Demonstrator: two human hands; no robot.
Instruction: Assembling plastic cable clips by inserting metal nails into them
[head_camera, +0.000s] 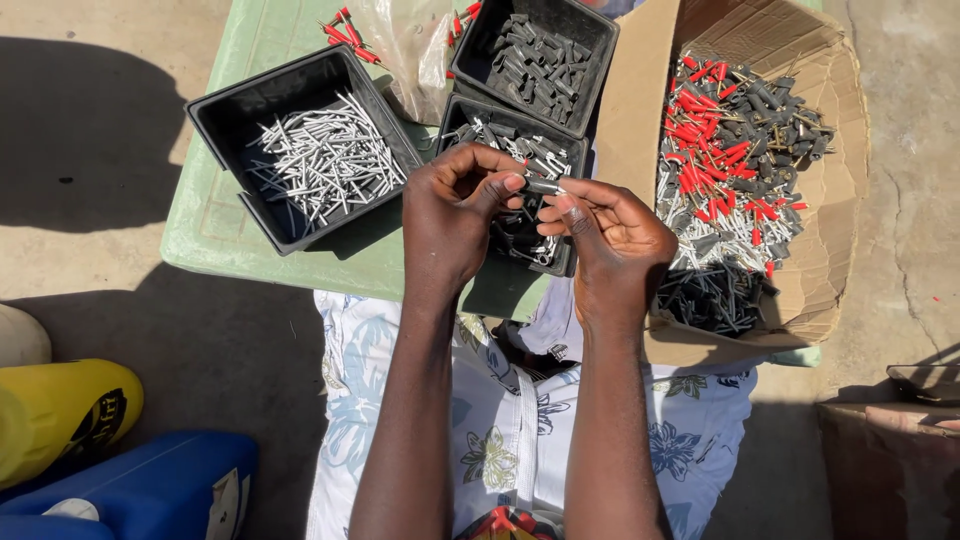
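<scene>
A green bench stands on a concrete floor, seen from above over the person's lap in a white flowered garment.

On the right of the bench lies one open cardboard box holding a loose heap of red-tipped pieces, grey sleeves and silver pins, too many to count.

Three black trays sit on the bench. The left tray holds a pile of silver pins. The far tray holds dark grey sleeves. The near tray, just behind the hands, holds a mix of grey and silver pieces. One clear plastic bag with a few red-tipped pieces lies between the left and far trays.

At the lower left of the floor are one yellow container and one blue container.

Both hands meet over the near tray. The left hand and right hand each pinch one end of a single small part, grey and silver, with thumb and fingertips closed on it. The part lies level between the two grips, touching both, above the near tray's contents. The other fingers are curled in.
</scene>
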